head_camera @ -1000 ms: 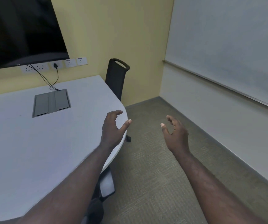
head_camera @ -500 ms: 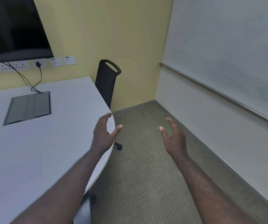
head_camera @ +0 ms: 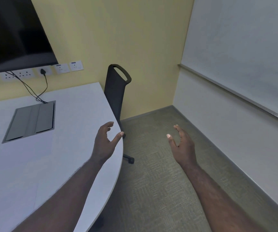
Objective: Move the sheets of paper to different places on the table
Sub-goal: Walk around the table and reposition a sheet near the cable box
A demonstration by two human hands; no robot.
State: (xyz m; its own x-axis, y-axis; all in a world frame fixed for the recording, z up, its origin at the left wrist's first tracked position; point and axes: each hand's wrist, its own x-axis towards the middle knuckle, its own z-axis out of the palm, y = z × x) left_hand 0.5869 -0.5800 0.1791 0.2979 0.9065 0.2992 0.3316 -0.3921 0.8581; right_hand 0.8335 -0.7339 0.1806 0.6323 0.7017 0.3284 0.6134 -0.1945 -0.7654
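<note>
The white table fills the left side. Faint edges on its top look like white sheets of paper lying flat, left of my left forearm; they barely stand out from the surface. My left hand hovers over the table's rounded right edge, fingers spread and curled, holding nothing. Off the table, above the carpet, my right hand is also open and empty. The two palms face each other.
A grey cable hatch is set into the tabletop, with black cables running up to wall sockets. A dark screen hangs on the yellow wall. A black chair stands behind the table's corner. A whiteboard covers the right wall.
The view has swung slightly to the right and tilted a little, so the hatch sits further left. Both hands keep the same open pose and hold nothing.
</note>
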